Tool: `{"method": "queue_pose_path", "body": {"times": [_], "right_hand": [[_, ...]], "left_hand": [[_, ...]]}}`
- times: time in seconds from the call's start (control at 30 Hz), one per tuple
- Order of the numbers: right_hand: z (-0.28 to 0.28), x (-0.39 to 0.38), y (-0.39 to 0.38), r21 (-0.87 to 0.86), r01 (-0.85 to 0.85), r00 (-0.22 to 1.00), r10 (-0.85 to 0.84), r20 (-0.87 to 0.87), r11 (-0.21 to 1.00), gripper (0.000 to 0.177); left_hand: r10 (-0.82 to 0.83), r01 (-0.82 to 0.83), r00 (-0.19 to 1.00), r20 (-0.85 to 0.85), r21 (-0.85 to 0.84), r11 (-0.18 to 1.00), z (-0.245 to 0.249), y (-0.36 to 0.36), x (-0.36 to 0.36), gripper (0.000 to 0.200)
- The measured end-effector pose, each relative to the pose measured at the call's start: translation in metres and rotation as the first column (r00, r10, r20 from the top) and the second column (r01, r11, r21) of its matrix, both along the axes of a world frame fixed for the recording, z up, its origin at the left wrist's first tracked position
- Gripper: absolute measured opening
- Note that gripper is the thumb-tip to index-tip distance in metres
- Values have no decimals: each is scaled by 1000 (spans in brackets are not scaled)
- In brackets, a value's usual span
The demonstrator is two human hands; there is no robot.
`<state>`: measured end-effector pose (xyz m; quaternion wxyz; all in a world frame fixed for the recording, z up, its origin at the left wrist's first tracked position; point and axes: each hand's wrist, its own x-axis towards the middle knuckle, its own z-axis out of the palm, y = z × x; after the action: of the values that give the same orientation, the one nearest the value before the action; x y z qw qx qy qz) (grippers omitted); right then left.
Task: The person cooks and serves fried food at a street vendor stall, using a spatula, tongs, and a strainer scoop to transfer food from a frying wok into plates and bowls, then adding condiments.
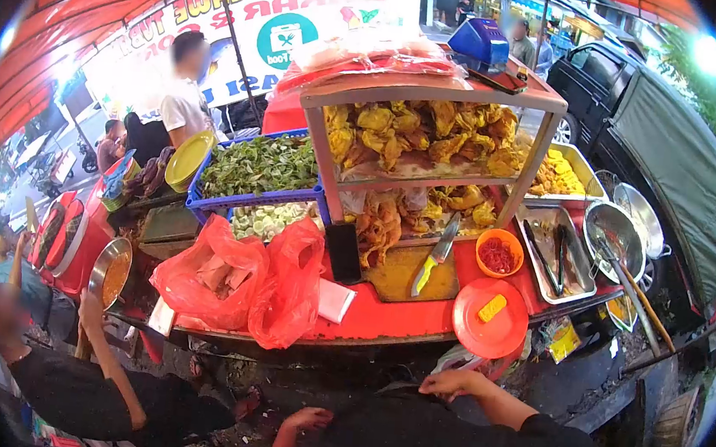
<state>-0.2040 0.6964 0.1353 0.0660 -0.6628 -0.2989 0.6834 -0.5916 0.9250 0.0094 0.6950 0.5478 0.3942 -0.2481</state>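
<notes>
My right hand (450,384) is in front of the stall's near edge, its fingers closed on a piece of dark cloth (399,389) by my black shirt. Lower and to the left, my left hand (307,419) lies against the shirt front with its fingers loosely stretched. Above my right hand, a red plate (497,331) with a yellow block (492,308) on it stands at the counter's edge. A knife with a yellow handle (436,256) rests on a wooden cutting board (395,288). Beside the board is an orange bowl (499,243) of red shreds.
A glass case (430,179) holds yellow chicken pieces. Left of it are a blue crate (254,200) of leaves and red plastic bags (284,289). A metal tray (556,219) with tongs and strainers (616,238) stand right. At left, a co-worker's hand (91,315) is by a bowl (111,274).
</notes>
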Motion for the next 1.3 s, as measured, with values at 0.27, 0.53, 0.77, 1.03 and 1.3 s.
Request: {"method": "queue_pose_path", "body": {"times": [0.27, 0.53, 0.77, 1.03, 1.3], "right_hand": [[-95, -6, -69, -324, 362, 909, -409, -85, 874, 77], [-66, -25, -70, 201, 159, 972, -188, 138, 967, 44], [-123, -5, -91, -243, 759, 530, -790, -309, 605, 31], [-109, 9, -64, -107, 687, 685, -690, -232, 718, 33], [-48, -10, -19, 156, 236, 969, -245, 37, 959, 35]], "left_hand": [[-15, 31, 992, 129, -125, 992, -25, -2, -21, 31], [-406, 152, 873, 272, 638, 755, 145, 14, 56, 35], [-140, -368, -11, 990, 126, 921, 460, -7, 105, 10], [191, 386, -464, 865, 3, 923, 517, -47, 149, 12], [253, 508, -422, 870, -3, 861, 514, -50, 163, 12]]}}
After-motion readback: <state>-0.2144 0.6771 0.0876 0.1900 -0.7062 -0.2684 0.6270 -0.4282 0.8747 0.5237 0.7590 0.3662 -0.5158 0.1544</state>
